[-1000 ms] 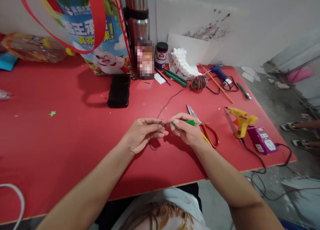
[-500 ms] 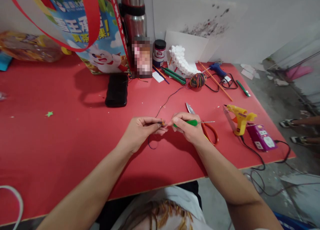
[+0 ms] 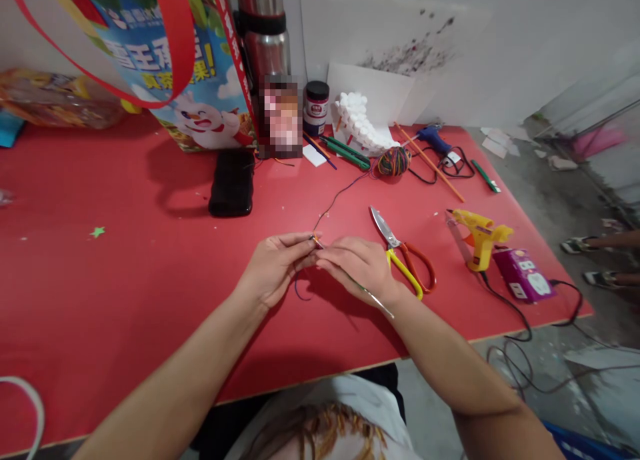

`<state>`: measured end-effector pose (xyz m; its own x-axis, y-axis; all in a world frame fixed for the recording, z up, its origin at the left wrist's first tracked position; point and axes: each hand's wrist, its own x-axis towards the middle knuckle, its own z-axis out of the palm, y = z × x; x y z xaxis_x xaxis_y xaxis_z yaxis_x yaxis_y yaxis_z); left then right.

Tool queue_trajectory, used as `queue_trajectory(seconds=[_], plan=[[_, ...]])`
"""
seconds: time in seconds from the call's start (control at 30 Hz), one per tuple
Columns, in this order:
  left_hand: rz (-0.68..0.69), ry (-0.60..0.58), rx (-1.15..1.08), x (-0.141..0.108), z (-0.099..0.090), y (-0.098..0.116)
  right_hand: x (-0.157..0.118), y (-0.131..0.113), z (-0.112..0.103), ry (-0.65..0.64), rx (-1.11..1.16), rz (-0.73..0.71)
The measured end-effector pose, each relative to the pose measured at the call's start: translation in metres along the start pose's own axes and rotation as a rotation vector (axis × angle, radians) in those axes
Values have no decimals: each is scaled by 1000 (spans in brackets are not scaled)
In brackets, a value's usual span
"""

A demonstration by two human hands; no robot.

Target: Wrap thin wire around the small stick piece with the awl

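Over the red table (image 3: 125, 273) my left hand (image 3: 273, 270) pinches a small bit of multicoloured yarn at its fingertips. My right hand (image 3: 357, 267) grips a crochet hook (image 3: 373, 297); its metal shaft sticks out past the wrist toward me, and its tip meets the yarn at my left fingers. A dark yarn strand (image 3: 337, 200) runs from my hands back to a multicoloured yarn ball (image 3: 393, 161). A loop of the strand hangs under my left hand.
Orange-and-yellow scissors (image 3: 405, 257) lie just right of my right hand. A yellow glue gun (image 3: 479, 237) and purple power strip (image 3: 523, 277) sit near the right edge. A black phone (image 3: 231, 183), printed bag (image 3: 170, 67), steel flask (image 3: 264, 37), jar (image 3: 316, 100), white foam piece (image 3: 360, 123) and blue glue gun (image 3: 434, 139) stand behind.
My right hand has turned the hook: its green handle, earlier pointing right over the scissors, is now hidden in the hand, with the shaft pointing down toward me. Both hands moved closer together.
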<state>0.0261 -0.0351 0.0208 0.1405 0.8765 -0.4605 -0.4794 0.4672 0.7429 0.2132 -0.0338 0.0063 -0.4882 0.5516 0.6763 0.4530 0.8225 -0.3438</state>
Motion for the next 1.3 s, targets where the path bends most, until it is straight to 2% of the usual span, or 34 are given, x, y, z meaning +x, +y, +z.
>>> queue_trajectory(seconds=[0.13,0.3,0.43,0.53,0.67,0.77,1.03,1.17,1.3], plan=[[-19,-2,-8,0,0,1,-1,1,2,-67,-36,19],[67,16,0,-3,4,-1,1,-4,0,-105,-178,21],[166,72,80,-5,5,-5,4,-12,1,-67,-338,-57],[287,142,255,-8,6,-6,4,-15,5,-12,-334,-63],[434,172,427,-11,7,-5,2,-17,7,6,-147,79],[447,142,442,-10,6,-3,4,-16,2,19,57,187],[171,-68,240,-10,2,7,11,3,-20,25,741,605],[92,-172,175,-11,1,5,6,10,-18,-16,1041,682],[86,-236,171,-11,3,-2,6,4,-10,9,1149,683]])
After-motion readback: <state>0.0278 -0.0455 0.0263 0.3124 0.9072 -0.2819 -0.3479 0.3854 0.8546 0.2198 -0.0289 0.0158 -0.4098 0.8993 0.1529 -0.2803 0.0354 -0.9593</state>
